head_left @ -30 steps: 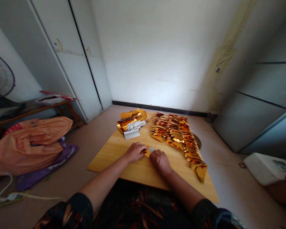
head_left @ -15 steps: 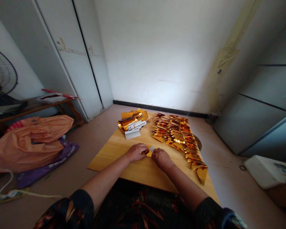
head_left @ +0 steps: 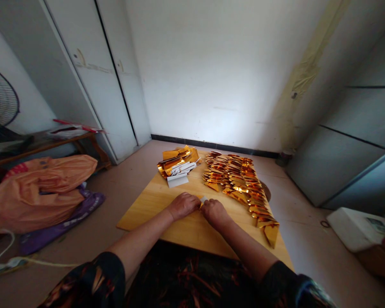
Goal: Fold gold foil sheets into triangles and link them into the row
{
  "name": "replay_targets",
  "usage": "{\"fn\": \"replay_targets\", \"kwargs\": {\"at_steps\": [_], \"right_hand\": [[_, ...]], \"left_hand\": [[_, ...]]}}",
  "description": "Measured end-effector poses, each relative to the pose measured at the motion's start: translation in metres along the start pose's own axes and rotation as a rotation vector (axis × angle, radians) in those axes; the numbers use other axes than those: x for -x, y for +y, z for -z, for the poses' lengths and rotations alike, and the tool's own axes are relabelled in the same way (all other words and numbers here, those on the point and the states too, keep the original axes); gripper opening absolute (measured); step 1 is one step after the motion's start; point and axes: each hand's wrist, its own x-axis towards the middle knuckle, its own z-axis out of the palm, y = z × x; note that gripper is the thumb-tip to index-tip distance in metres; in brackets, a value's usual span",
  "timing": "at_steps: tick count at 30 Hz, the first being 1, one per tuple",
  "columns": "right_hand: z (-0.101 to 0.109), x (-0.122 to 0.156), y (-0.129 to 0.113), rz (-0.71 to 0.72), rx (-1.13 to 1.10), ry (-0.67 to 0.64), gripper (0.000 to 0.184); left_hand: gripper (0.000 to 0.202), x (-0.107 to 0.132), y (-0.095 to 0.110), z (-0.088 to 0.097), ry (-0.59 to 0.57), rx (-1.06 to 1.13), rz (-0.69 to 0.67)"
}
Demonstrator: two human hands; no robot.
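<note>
My left hand (head_left: pixel 184 205) and my right hand (head_left: pixel 214 212) meet at the middle of a wooden board (head_left: pixel 147 209), fingers curled down onto a small gold foil paper (head_left: pixel 202 200) whose white edge shows between them. Both hands pinch and press it against the board. A long overlapping row of folded gold foil pieces (head_left: pixel 240 184) runs along the board's right side, from the far end to the near right corner. A loose pile of unfolded gold and white foil sheets (head_left: pixel 177 165) lies at the board's far left.
An orange plastic bag (head_left: pixel 41 188) on a purple one lies on the floor at left, with a cord beside it. A low wooden bench (head_left: pixel 45 145), a fan and white cupboard doors stand at left. A white box (head_left: pixel 359 229) sits at right.
My hands have drawn closer together over the foil paper, and less of it shows between them. The view shifted slightly.
</note>
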Motion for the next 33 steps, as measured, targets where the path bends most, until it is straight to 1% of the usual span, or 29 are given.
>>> {"fn": "replay_targets", "kwargs": {"at_steps": [3,5,10,12,15,17,20,23,27,33], "right_hand": [[-0.008,0.003,-0.005,-0.093,-0.027,0.05,0.023],[-0.012,0.006,-0.005,-0.115,-0.038,0.068,0.024],[-0.012,0.008,0.004,-0.028,-0.051,0.071,0.021],[-0.011,0.007,0.007,0.009,-0.039,0.062,0.02],[-0.012,0.006,0.01,0.047,-0.013,0.062,0.019],[-0.016,0.007,0.011,0.059,-0.007,0.092,0.019],[-0.024,0.009,0.015,0.058,-0.002,0.145,0.021],[-0.029,0.008,0.023,0.045,-0.01,0.16,0.021],[-0.026,0.007,0.036,0.043,-0.034,0.143,0.019],[-0.019,0.008,0.052,0.059,-0.081,0.192,0.019]], "left_hand": [[0.017,-0.001,-0.001,0.0,-0.027,-0.015,-0.029],[0.015,-0.002,-0.003,0.002,-0.024,0.018,-0.029],[0.017,-0.003,-0.009,0.007,-0.05,0.171,-0.041],[0.019,-0.004,-0.01,0.007,-0.065,0.197,-0.043],[0.019,-0.006,-0.01,0.006,-0.069,0.176,-0.027],[0.018,-0.006,-0.009,0.005,-0.052,0.14,-0.012],[0.018,-0.006,-0.005,0.002,-0.015,0.069,-0.003],[0.017,-0.006,-0.003,0.001,0.014,-0.016,-0.004],[0.014,-0.009,-0.001,-0.001,0.02,-0.057,0.0],[0.016,-0.013,0.001,-0.005,0.027,-0.012,0.008]]}}
